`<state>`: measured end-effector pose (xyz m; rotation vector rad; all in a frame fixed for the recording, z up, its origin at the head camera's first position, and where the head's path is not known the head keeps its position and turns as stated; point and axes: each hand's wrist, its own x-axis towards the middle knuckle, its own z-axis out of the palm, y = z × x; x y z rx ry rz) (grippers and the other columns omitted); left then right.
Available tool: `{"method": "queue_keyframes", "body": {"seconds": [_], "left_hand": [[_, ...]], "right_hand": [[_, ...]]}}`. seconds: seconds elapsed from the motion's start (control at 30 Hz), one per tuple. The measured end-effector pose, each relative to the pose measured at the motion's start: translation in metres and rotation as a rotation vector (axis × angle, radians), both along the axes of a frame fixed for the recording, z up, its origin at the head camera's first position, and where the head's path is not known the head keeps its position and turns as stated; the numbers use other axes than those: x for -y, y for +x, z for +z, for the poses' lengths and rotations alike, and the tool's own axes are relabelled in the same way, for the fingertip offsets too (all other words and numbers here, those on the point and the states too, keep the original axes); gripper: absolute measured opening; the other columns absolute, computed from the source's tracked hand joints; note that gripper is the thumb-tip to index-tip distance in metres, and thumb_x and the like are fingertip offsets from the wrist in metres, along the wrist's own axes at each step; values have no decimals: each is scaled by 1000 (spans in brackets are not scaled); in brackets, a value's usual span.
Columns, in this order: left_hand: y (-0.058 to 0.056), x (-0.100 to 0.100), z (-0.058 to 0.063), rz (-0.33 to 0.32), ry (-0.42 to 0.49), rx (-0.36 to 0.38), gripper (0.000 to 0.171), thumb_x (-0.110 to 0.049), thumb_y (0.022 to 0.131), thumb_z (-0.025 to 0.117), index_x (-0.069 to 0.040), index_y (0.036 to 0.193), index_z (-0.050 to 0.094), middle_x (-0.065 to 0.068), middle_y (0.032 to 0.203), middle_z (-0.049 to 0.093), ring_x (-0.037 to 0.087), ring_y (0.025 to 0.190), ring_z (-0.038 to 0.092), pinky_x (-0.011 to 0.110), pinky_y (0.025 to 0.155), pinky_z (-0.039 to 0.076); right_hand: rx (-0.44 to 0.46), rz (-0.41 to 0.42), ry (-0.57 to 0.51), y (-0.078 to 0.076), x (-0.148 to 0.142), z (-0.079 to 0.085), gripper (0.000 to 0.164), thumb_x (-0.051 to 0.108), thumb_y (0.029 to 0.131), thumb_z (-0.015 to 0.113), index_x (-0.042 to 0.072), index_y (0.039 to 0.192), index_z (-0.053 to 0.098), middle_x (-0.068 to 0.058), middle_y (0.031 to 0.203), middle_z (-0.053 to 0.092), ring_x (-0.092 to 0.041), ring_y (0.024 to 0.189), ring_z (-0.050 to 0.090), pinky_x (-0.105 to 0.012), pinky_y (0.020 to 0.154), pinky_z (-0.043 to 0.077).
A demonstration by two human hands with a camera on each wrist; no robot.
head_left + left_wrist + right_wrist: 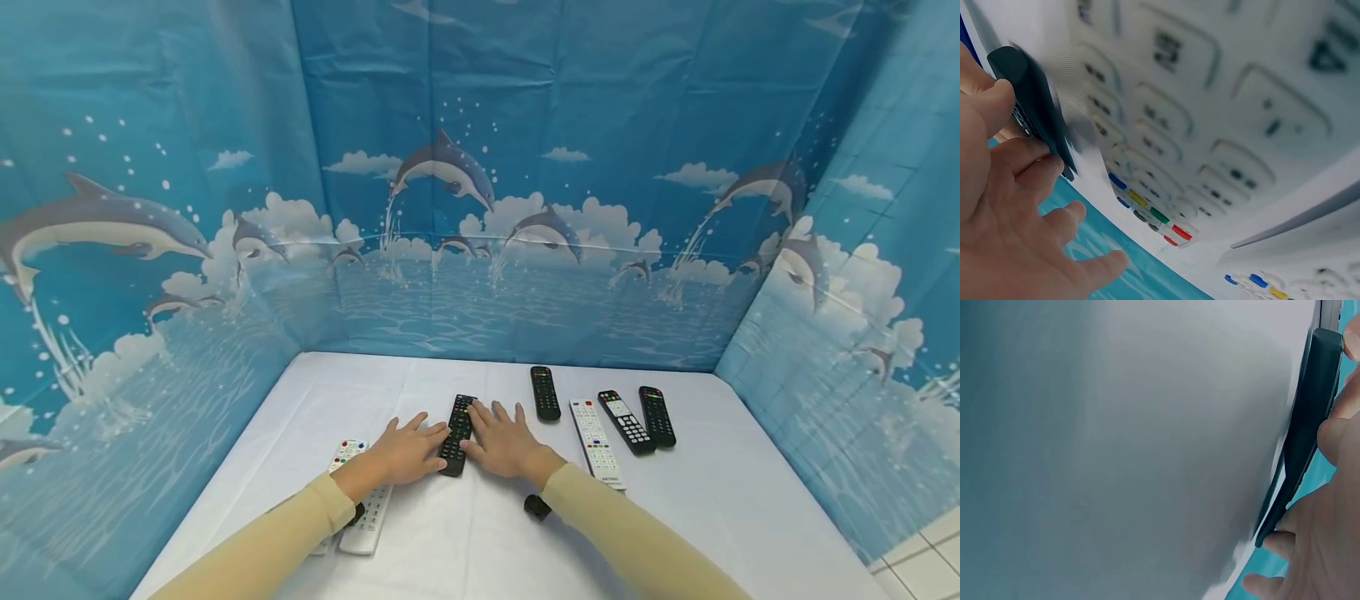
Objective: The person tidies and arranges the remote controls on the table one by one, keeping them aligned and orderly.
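A black remote control lies face up on the white cloth, its length pointing away from me. My left hand touches its left edge, fingers spread. In the left wrist view, the thumb and index finger of that hand meet the side of the black remote. From the other side, my right hand touches the right edge, with its fingers loosely spread. The right wrist view has the remote side-on, with fingertips of the right hand along its edge.
Under my left forearm lie two white remotes, partly covered. To the right are a black remote, a white remote, a black remote with white keys and another black one. A dolphin-print curtain borders the table.
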<state>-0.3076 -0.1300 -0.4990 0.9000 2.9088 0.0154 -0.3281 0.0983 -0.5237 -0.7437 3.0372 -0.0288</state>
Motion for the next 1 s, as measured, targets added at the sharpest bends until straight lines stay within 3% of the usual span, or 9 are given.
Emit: {"method": "queue_keyframes", "body": {"seconds": [0.5,1.0], "left_hand": [[27,7,2,16,3,-24,68,-56,100,53,-17,155,43,0,159,40,35,148,28,71,110,24],[50,29,2,16,43,16,72,-59,99,51,-18,157,38,-1,160,37,36,149,26,72,110,20]], "right_hand": [[-18,57,30,16,8,-1,77,64,104,22,12,162,22,-6,167,20,-38,149,24,-71,112,15],[-56,97,43,37,26,-3,77,62,105,23,10,160,26,-8,165,24,-39,148,26,-71,112,16]]}}
